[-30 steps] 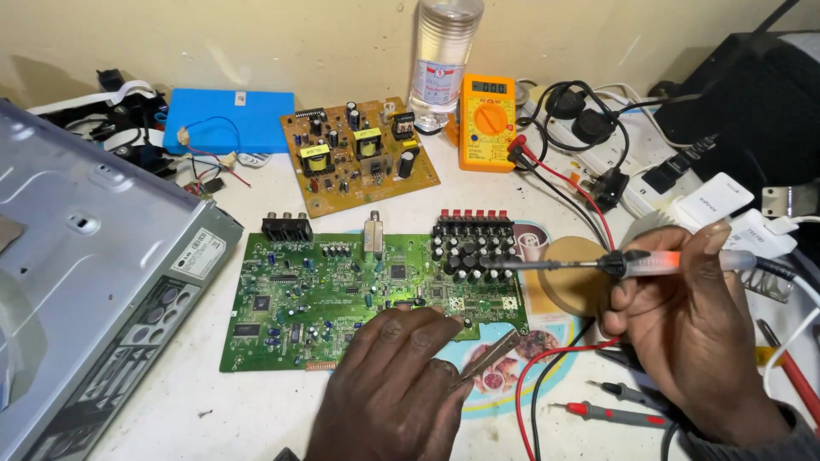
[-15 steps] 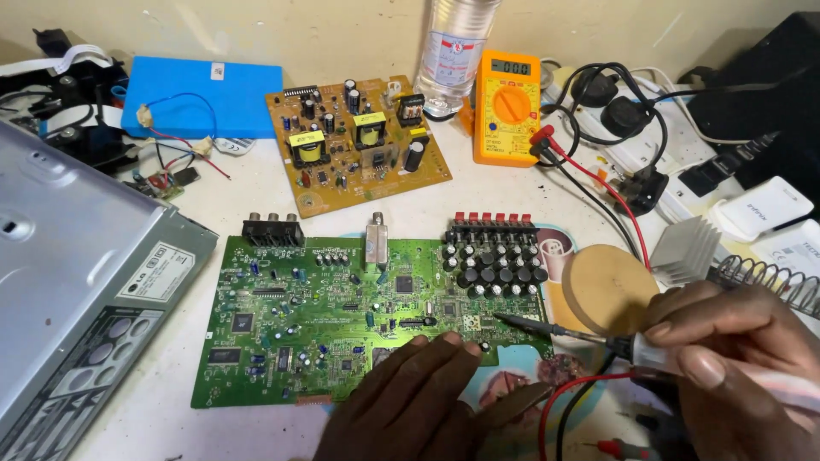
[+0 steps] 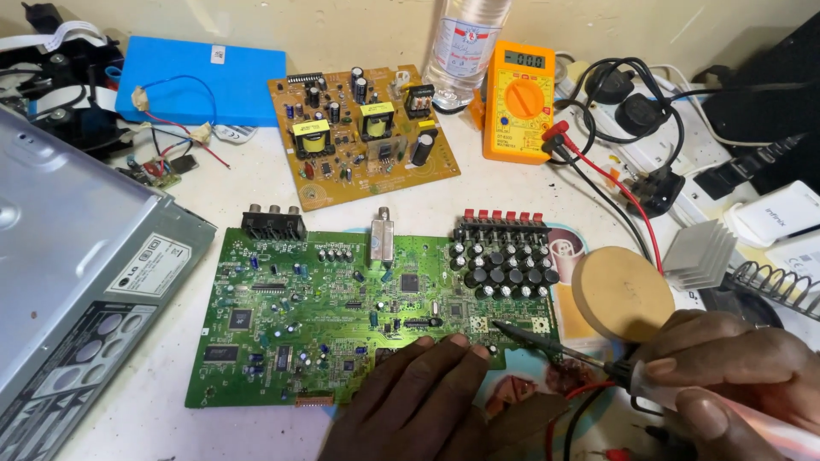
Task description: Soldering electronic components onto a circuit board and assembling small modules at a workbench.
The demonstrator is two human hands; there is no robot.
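Observation:
A green circuit board (image 3: 342, 316) lies flat on the white table, with black capacitors and red terminals at its right end. My left hand (image 3: 427, 401) rests on the board's near edge, fingers pressing it down. My right hand (image 3: 735, 376) grips a soldering iron (image 3: 555, 346) whose thin dark tip touches the board near its lower right corner, just right of my left fingertips.
A brown circuit board (image 3: 363, 137) and an orange multimeter (image 3: 519, 98) with red and black leads lie behind. A grey metal case (image 3: 68, 282) fills the left. A blue box (image 3: 201, 77), a clear bottle (image 3: 465, 43), a round tan sponge pad (image 3: 622, 292), a heat sink (image 3: 700, 254) and a power strip (image 3: 649, 154) surround the work.
My right hand has brought the iron down from above the capacitors to the board's lower right corner. My left hand slid slightly right along the near edge. The view moved closer.

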